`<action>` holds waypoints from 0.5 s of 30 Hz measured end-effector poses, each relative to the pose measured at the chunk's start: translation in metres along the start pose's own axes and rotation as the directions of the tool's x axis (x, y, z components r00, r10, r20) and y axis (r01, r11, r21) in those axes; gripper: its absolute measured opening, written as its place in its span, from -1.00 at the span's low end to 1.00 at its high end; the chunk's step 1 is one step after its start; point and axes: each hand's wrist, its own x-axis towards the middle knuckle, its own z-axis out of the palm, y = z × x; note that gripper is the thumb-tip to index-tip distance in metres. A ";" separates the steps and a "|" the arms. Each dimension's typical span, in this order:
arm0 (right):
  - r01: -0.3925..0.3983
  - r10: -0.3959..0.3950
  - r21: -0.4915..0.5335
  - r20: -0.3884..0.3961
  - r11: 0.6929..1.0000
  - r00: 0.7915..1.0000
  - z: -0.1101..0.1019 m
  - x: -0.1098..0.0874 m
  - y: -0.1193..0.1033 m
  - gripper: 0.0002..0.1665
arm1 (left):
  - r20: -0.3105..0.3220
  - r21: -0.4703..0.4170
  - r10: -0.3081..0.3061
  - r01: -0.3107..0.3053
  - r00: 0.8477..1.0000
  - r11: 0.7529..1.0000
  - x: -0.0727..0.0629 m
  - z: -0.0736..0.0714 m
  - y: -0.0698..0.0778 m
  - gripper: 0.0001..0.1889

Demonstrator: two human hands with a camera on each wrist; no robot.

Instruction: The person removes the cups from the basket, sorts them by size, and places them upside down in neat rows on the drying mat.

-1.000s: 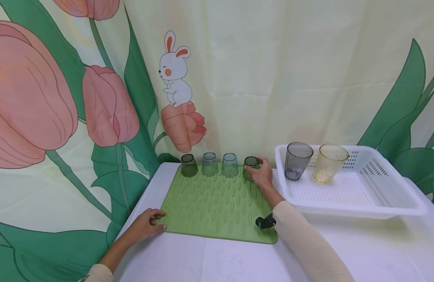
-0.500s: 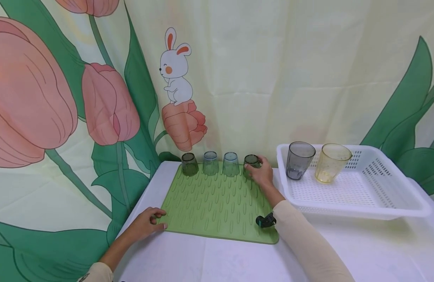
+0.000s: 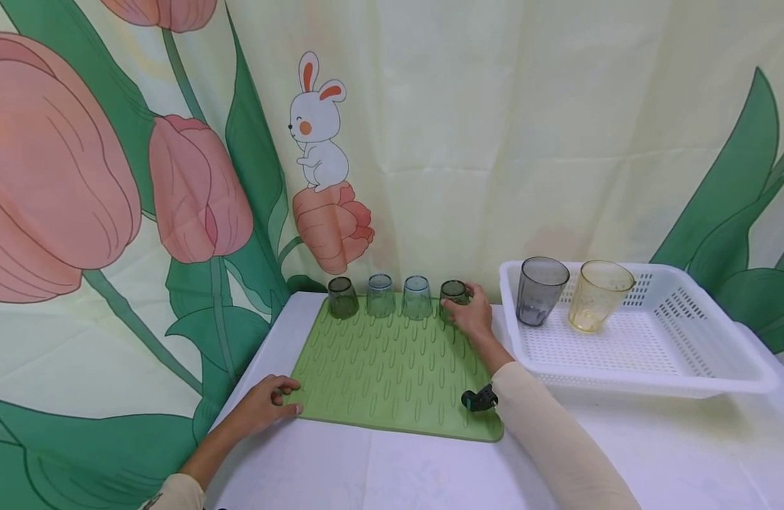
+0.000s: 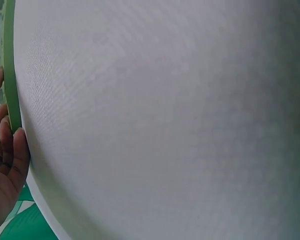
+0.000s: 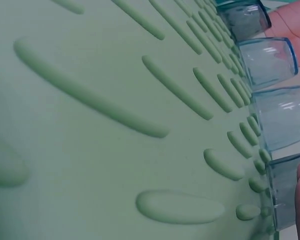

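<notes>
In the head view, my right hand [image 3: 473,315] grips a dark green-tinted drinking glass [image 3: 454,289] at the back right of a green ribbed mat [image 3: 392,375]. Thumb and fingers lie on either side of it. This glass stands on the mat, narrow end up. To its left, in a row, stand two pale blue glasses [image 3: 417,297] and a dark smoky glass [image 3: 343,297], also narrow end up. My left hand [image 3: 260,407] rests at the mat's front left corner with relaxed, bent fingers. The left wrist view shows those fingertips [image 4: 21,137] right at the mat's edge.
A white perforated basket [image 3: 621,379] stands to the right of the mat on a white-covered table [image 3: 430,474]. Inside, toward its left, are a grey glass [image 3: 540,292] and a yellow glass [image 3: 597,294], both wide end up. A printed curtain [image 3: 442,142] hangs close behind.
The right hand stays on the dark green glass and the left hand at the mat's corner. Only a slight shift of the head view shows.
</notes>
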 end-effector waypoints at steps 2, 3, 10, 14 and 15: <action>-0.005 0.005 -0.008 -0.003 1.000 1.000 -0.001 -0.001 0.000 -0.07 | 0.002 0.003 0.001 -0.001 1.000 1.000 0.000 0.001 0.001 -0.56; -0.006 0.006 -0.012 -0.004 1.000 1.000 -0.002 -0.002 -0.001 -0.06 | 0.003 0.004 0.002 -0.002 1.000 1.000 0.000 0.001 0.001 -0.56; 0.031 -0.032 -0.015 -0.048 0.999 0.998 -0.006 -0.011 -0.010 0.04 | 0.007 0.024 0.018 -0.018 1.000 1.000 0.001 0.001 0.001 -0.56; 0.046 -0.046 0.000 -0.059 0.999 0.997 -0.005 -0.020 -0.015 0.03 | 0.008 0.040 0.018 -0.018 1.000 0.999 0.001 0.001 0.002 -0.56; 0.050 -0.049 0.005 -0.059 0.999 0.997 -0.005 -0.023 -0.017 0.02 | 0.007 0.043 0.018 -0.018 1.000 0.999 0.001 0.001 0.002 -0.57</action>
